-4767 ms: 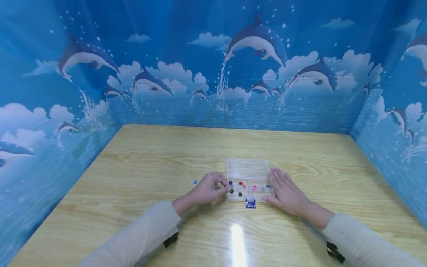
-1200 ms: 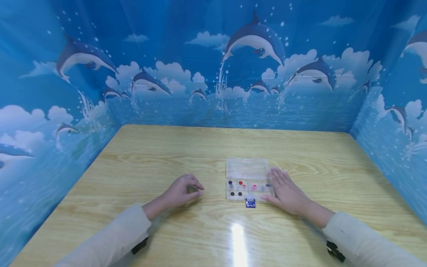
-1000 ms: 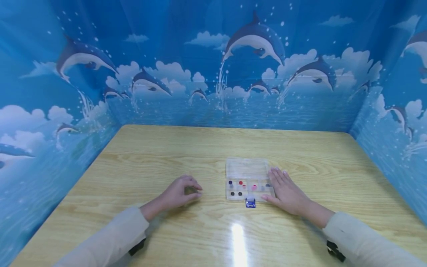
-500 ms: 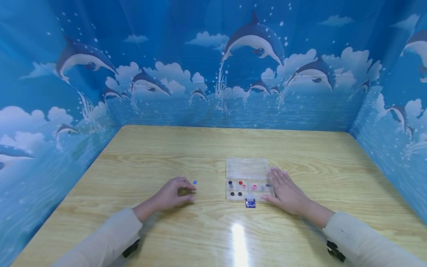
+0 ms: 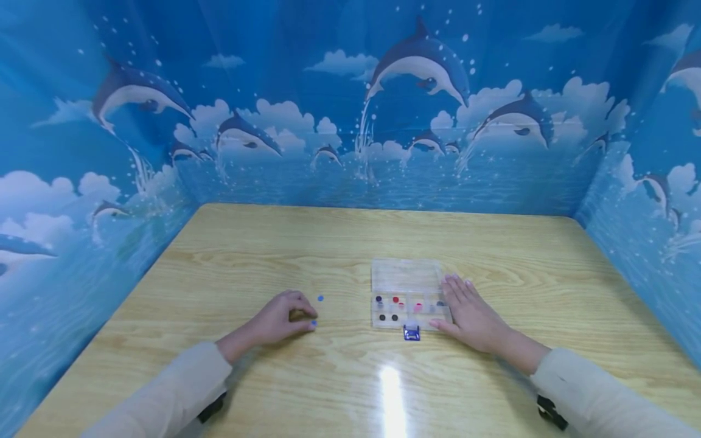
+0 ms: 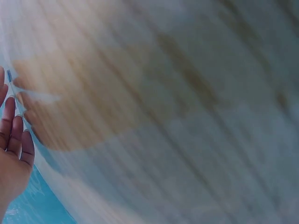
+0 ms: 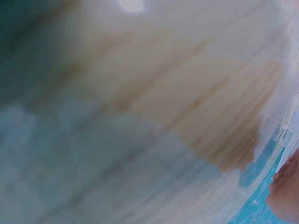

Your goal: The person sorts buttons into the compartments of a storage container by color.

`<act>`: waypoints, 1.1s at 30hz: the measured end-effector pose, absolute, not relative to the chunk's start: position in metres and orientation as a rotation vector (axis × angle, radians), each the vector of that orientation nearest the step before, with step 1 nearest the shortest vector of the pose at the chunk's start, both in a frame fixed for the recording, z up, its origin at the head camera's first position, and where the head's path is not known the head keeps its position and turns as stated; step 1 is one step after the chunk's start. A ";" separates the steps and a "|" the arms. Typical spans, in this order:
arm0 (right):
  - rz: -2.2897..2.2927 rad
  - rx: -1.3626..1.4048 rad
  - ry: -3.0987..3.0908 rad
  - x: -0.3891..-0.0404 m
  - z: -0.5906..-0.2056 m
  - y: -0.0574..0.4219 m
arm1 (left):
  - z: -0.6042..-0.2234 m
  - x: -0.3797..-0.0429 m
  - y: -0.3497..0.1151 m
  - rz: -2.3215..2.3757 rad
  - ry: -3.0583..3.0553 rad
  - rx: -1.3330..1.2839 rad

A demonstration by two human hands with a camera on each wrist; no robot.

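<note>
My left hand (image 5: 282, 317) is low over the table, left of the clear plastic box (image 5: 405, 275). Its thumb and index finger pinch a small blue disc (image 5: 314, 322); a second blue disc (image 5: 320, 298) lies just beyond the fingertips. In the left wrist view a blue disc (image 6: 9, 75) shows near the fingers. The box's lid is folded back. Its compartments hold black discs (image 5: 394, 317), a dark one (image 5: 378, 298), a red one (image 5: 395, 299) and a pink one (image 5: 418, 308). My right hand (image 5: 471, 316) rests flat with straight fingers along the box's right side.
A blue, shiny clasp-like piece (image 5: 411, 333) sits at the box's front edge. The wooden table (image 5: 263, 243) extends around both hands, and a dolphin-print curtain (image 5: 328, 91) stands behind and beside it.
My left hand has let go of a black disc in the box's front left compartment, moved left and taken hold of a blue disc. My right hand stays in place.
</note>
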State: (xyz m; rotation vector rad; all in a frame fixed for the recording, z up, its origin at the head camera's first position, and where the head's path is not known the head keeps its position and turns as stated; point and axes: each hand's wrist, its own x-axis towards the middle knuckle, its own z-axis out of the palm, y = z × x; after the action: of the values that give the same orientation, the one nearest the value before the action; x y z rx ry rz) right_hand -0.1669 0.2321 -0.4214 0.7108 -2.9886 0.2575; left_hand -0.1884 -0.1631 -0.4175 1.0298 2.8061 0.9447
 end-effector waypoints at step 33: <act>0.243 0.707 -2.996 -0.166 -0.420 0.231 | -0.420 -0.188 -0.158 0.967 2.868 1.019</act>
State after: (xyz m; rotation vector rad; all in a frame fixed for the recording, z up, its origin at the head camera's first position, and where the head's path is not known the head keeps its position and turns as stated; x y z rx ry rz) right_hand -0.1660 0.2312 -0.4202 0.7070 -2.9962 0.2433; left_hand -0.1878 -0.1578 -0.4199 1.0190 2.8683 0.9673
